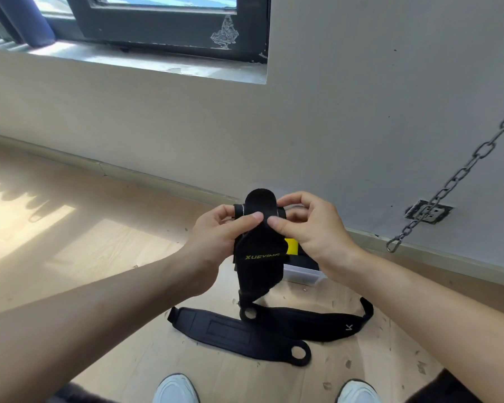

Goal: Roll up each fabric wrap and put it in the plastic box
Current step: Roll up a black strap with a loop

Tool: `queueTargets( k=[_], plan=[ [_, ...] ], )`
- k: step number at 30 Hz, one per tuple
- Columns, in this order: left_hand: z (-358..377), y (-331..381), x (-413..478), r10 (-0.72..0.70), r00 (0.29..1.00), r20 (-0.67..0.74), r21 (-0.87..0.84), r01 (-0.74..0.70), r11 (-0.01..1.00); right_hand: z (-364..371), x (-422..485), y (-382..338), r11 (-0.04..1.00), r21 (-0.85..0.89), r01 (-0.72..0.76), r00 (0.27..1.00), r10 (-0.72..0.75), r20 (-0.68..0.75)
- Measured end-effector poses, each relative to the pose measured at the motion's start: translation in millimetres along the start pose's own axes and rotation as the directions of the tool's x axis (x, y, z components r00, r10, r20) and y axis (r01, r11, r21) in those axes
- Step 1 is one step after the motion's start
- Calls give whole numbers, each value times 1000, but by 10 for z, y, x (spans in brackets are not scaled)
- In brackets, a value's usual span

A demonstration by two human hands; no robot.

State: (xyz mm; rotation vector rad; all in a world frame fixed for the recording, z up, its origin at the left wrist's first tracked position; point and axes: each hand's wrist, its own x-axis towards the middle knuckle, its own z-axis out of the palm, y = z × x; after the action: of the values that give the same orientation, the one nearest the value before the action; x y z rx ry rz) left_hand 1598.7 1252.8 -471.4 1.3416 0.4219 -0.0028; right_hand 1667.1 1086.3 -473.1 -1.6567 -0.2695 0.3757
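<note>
A black fabric wrap [258, 263] with yellow lettering hangs in the air in front of me, its top end partly rolled. My left hand [218, 231] pinches the roll's left side and my right hand [306, 225] pinches its right side, thumbs meeting at the front. The wrap's tail dangles down to a thumb loop near the floor. Two more black wraps lie flat on the wooden floor: one [233, 330] at the lower centre, another [317, 321] to its right. The clear plastic box [303, 274] sits on the floor behind the held wrap, mostly hidden, with black and yellow contents.
A metal chain [460, 175] hangs at the right before the wall. A wall socket [428, 212] sits low on the wall. My white shoes [176, 389] show at the bottom edge. A window with a sill is at the upper left.
</note>
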Motion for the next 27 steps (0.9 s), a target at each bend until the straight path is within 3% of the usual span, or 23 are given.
queueTargets(
  k=[8,13,16,23,27],
  plan=[
    [-23,22,12,-92,993,-73,-20,91,996,89,-36,24,993,-62,103,990,-96,104],
    [-18,46,-26,-52,999,1,-8,52,999,107,-22,55,998,50,29,999,-30,15],
    [10,40,-51,-39,999,2,45,39,998,92,-9,78,999,25,20,999,-19,-34],
    [-3,37,-40,-75,997,-30,40,76,996,108,-38,88,994,-28,102,990,-99,105],
    [-6,34,-37,-28,1000,-14,74,29,997,127,-49,84,991,-29,131,991,-130,39]
  ],
)
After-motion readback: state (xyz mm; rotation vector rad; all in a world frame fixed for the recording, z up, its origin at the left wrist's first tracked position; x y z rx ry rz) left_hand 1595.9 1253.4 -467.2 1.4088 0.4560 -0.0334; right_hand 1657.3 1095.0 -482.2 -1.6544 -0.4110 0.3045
